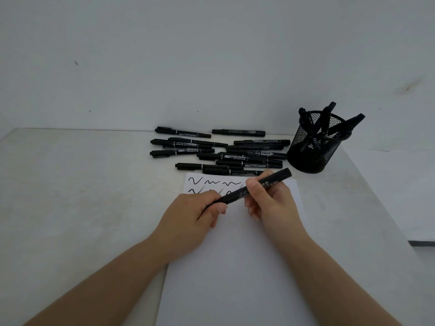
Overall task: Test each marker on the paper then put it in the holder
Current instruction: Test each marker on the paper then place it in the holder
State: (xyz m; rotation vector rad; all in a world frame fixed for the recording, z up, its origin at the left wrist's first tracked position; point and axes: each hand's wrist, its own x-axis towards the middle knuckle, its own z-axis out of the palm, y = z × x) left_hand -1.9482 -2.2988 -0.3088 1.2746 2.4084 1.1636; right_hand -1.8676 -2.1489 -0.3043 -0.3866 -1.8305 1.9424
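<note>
A person's left hand (200,208) is curled round the lower end of a black marker (256,187), over the white paper (235,267), just in front of the test squiggles (211,184) inked along the paper's far edge. The fingers hide that end, so whether they grip a cap or bare barrel cannot be told.

The right hand (270,203), also over the paper, pinches the marker's middle between thumb and fingers.

The marker's long axis runs diagonally, low at the left hand and rising toward the paper's far right corner, its blunt upper end pointing roughly at the mesh holder (315,147), which stands beyond that corner with several markers already in it.

Behind the paper's far edge, a loose pile of markers (219,151) lies waiting.

The risks, as judged from here: a cap pulled with a jerk could fly off or smear ink on the fingers, and a tip dragged across the earlier squiggles would muddle the test. A reach toward the holder could also brush the nearest loose markers and set them rolling.
</note>
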